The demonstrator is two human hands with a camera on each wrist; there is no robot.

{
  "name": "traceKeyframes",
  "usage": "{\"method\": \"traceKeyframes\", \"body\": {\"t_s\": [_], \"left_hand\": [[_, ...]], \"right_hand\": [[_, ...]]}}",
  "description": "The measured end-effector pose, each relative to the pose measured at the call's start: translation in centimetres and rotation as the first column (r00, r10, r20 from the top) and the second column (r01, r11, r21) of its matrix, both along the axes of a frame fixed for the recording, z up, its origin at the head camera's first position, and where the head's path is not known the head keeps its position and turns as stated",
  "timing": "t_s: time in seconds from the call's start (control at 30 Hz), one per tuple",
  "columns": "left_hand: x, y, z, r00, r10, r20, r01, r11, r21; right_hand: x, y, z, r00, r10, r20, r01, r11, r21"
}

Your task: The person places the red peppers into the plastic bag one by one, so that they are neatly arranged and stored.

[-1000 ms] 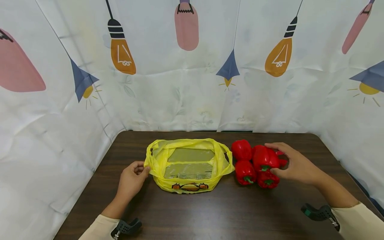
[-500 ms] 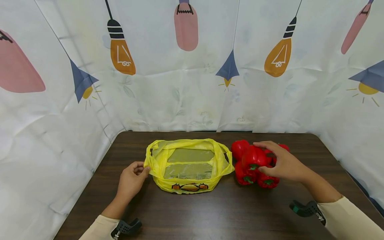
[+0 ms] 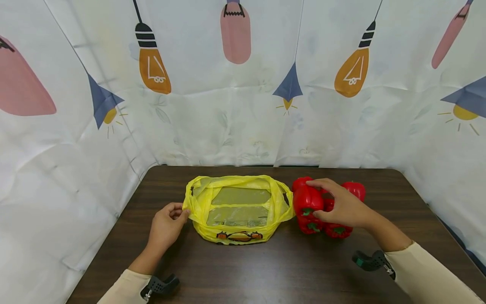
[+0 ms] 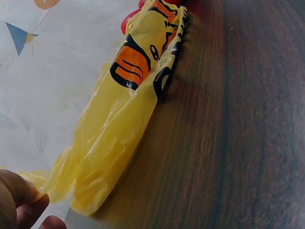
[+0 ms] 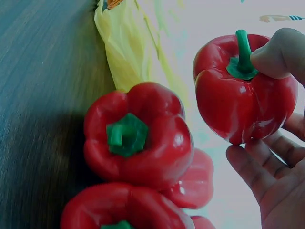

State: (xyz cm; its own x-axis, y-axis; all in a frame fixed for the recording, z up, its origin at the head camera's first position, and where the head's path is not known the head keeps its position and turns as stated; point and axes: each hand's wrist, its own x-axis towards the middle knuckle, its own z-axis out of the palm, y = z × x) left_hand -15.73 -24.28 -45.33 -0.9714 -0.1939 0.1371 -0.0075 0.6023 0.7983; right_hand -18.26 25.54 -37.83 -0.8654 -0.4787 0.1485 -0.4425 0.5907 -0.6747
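A yellow plastic bag (image 3: 235, 226) lies with its mouth spread wide on the table. My left hand (image 3: 166, 226) pinches the bag's left edge between thumb and fingers, as the left wrist view also shows. My right hand (image 3: 343, 207) grips a red bell pepper (image 3: 308, 198) with a green stem, raised above the other peppers beside the bag's right side. In the right wrist view the thumb lies by the stem of that held pepper (image 5: 228, 105), fingers underneath. Below it sit a bell pepper (image 5: 157, 152) and another bell pepper (image 5: 133, 205).
Several red bell peppers stand grouped to the right of the bag, one of them a pepper (image 3: 355, 190) behind my right hand. The dark wooden table (image 3: 243, 274) reaches back to a white patterned curtain (image 3: 235, 118).
My right hand has lifted the bell pepper from the group and carried it left toward the bag. The left hand keeps its hold on the bag's edge.
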Motion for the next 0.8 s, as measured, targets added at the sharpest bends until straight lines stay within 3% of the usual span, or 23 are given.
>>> {"method": "traceKeyframes", "body": {"t_s": [0.8], "left_hand": [[-0.1, -0.1, -0.2, 1.0, 0.007, 0.01, -0.006, 1.0, -0.008]], "right_hand": [[-1.1, -4.0, -0.6, 0.999, 0.049, 0.016, -0.049, 0.999, -0.005]]}}
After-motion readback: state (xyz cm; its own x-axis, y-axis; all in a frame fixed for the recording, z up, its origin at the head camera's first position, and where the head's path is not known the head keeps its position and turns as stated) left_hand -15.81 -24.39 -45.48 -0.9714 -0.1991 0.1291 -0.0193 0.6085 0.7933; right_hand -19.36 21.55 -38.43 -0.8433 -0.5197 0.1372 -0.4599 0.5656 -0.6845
